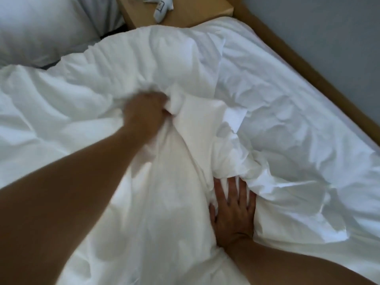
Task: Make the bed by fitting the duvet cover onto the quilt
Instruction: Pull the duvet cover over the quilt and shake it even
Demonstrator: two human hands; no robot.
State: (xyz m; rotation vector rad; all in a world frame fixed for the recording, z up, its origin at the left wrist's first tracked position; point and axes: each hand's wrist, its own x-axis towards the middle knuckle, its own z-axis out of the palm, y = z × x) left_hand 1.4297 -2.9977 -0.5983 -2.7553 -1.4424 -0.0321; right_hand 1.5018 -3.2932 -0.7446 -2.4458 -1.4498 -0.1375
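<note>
A bulky white quilt [67, 112] lies rumpled across the left and middle of the bed. A thinner white duvet cover [287, 124] spreads wrinkled over the right side. My left hand [148, 112] is blurred and grips a bunch of white fabric near the middle, where a smooth fold [197, 120] stands up. My right hand [232, 204] lies flat with spread fingers, pressing on the fabric at the lower middle; its fingertips slip under a crumpled edge of the cover.
A white pillow [41, 25] lies at the top left. A wooden bedside table [197, 13] with a white crumpled item [162, 9] stands at the top. The wooden bed frame [308, 64] runs along the right, beside a grey wall.
</note>
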